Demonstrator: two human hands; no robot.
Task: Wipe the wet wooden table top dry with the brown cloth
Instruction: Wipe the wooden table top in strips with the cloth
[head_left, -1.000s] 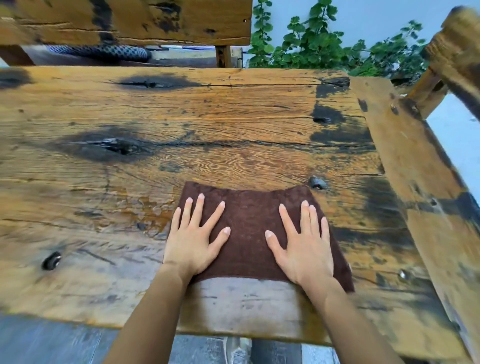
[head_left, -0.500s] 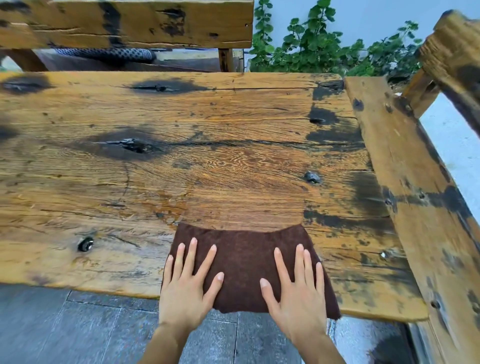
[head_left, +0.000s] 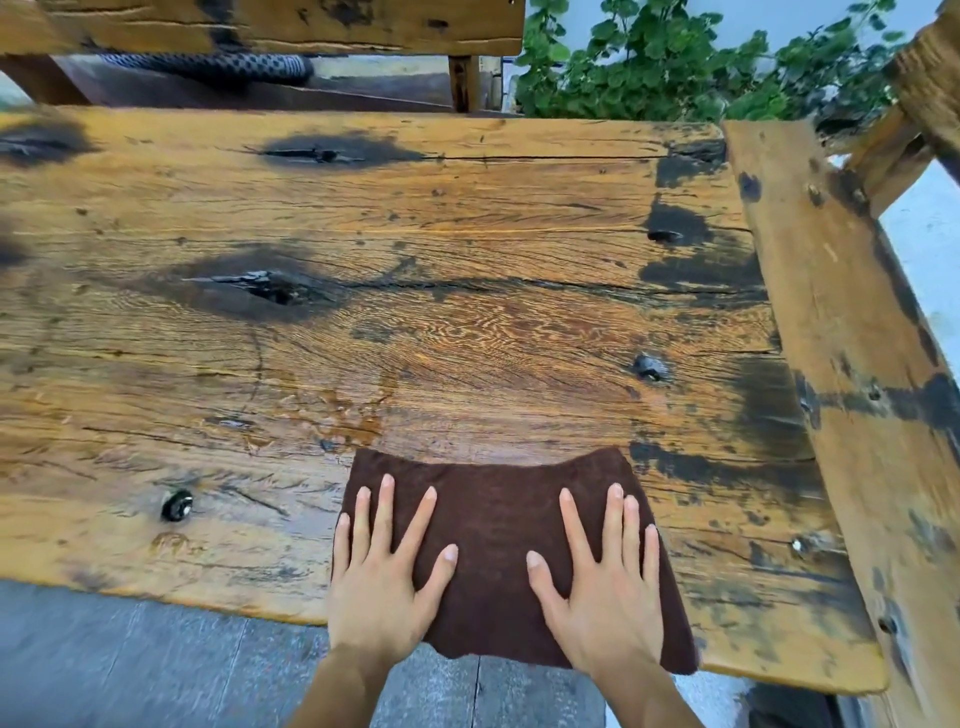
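The brown cloth (head_left: 493, 525) lies flat at the near edge of the wooden table top (head_left: 415, 249), its near hem hanging a little over the edge. My left hand (head_left: 387, 577) presses on the cloth's left part with fingers spread and straight. My right hand (head_left: 602, 582) presses on its right part the same way. A glossy wet patch with small droplets (head_left: 343, 415) shows on the wood just beyond the cloth's far left corner. The table top is old planks with dark stains and knots.
A wooden bench (head_left: 852, 364) runs along the table's right side. Another wooden bench (head_left: 270, 21) stands beyond the far edge, with a patterned hose-like object (head_left: 208, 65) under it. Green plants (head_left: 675, 57) grow at the back right. Grey floor (head_left: 130, 660) lies below the near edge.
Both hands have dragged the cloth toward me, from the middle of the table to its near edge. Since half a second ago it has hardly moved.
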